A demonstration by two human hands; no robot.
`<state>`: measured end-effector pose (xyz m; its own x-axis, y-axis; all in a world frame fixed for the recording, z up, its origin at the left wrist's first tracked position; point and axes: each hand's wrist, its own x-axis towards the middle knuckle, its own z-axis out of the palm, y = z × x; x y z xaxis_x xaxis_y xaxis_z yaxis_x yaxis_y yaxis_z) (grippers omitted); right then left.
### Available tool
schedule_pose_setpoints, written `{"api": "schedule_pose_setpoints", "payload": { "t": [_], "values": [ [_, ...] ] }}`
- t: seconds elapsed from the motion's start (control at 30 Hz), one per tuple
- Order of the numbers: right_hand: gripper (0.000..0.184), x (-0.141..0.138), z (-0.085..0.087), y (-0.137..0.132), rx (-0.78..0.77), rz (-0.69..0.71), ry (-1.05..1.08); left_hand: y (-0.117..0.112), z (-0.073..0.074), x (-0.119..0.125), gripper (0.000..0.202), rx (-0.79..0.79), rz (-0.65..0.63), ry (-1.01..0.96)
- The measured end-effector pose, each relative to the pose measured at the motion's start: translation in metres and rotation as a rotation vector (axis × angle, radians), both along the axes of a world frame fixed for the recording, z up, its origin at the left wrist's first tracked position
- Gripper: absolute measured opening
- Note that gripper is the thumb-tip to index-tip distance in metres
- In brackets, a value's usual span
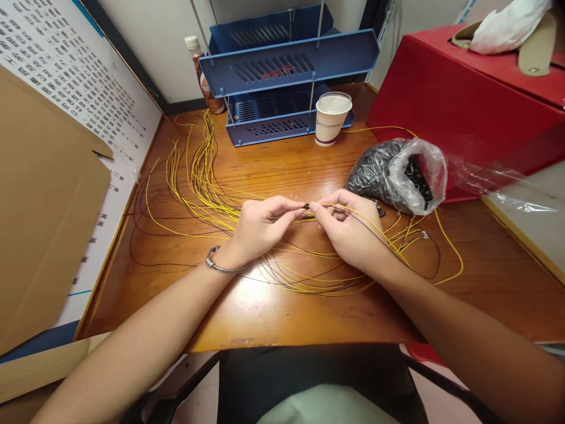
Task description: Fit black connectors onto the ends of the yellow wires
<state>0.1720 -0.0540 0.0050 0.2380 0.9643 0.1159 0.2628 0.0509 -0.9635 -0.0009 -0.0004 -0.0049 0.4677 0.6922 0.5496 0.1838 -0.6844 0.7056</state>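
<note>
Over the middle of the wooden table, my left hand [267,227] pinches a small black connector piece [306,206] between thumb and fingertips. My right hand [351,227] meets it fingertip to fingertip, pinching a yellow and a black wire [353,211] right beside that piece. Whether the wires sit inside the piece is hidden by my fingers. Beneath both hands runs a loose bundle of yellow and dark wires [205,171]. A clear plastic bag [375,171] full of small black parts lies just beyond my right hand, its mouth facing right.
A blue two-level tray rack [291,65] stands at the back, with a paper cup [332,121] in front and a brown bottle [205,82] at its left. A red box [459,94] fills the back right. Cardboard [48,224] leans at left.
</note>
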Motion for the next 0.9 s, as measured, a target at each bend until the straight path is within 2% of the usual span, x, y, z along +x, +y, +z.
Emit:
{"api": "schedule_pose_setpoints", "payload": {
  "t": [0.5, 0.77, 0.9],
  "values": [
    [0.019, -0.002, -0.004, -0.0006, 0.039, -0.007, -0.049, 0.0002, -0.003, 0.0015, 0.009, -0.124, -0.023, -0.058],
    [0.016, -0.0023, -0.0014, -0.0038, 0.07, 0.016, -0.106, 0.0001, 0.001, 0.0046, 0.014, -0.113, 0.013, -0.016],
    [0.013, -0.002, 0.0001, -0.0054, 0.077, 0.036, -0.152, 0.0017, -0.0017, 0.0034, 0.018, -0.043, 0.007, 0.035]
  ]
}}
